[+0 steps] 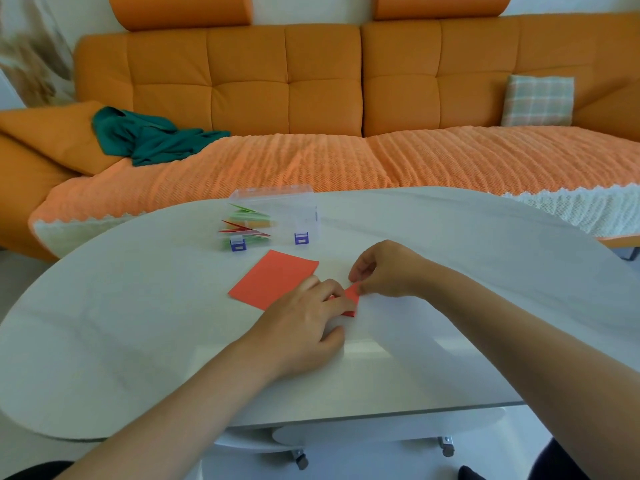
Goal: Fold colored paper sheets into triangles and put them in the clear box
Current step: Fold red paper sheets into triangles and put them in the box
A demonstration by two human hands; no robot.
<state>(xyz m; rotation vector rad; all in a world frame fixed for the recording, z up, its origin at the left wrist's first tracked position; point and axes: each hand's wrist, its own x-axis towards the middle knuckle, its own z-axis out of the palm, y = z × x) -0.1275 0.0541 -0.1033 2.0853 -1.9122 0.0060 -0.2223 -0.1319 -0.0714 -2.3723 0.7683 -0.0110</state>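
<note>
Your right hand (384, 271) pinches a corner of the small red folded paper piece (352, 294), your left hand (304, 320) presses it open-fingered mid-tabletop (138, 323), and the clear plastic box (298, 209) lies beyond-left, by the far edge

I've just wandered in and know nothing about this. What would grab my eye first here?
The big orange sofa fills the background, with a green cloth crumpled on its left end. In front, on the white table, the left hand presses and the right hand pinches a small red paper, beside a flat red sheet. Behind those stands the clear box holding folded coloured triangles.
</note>
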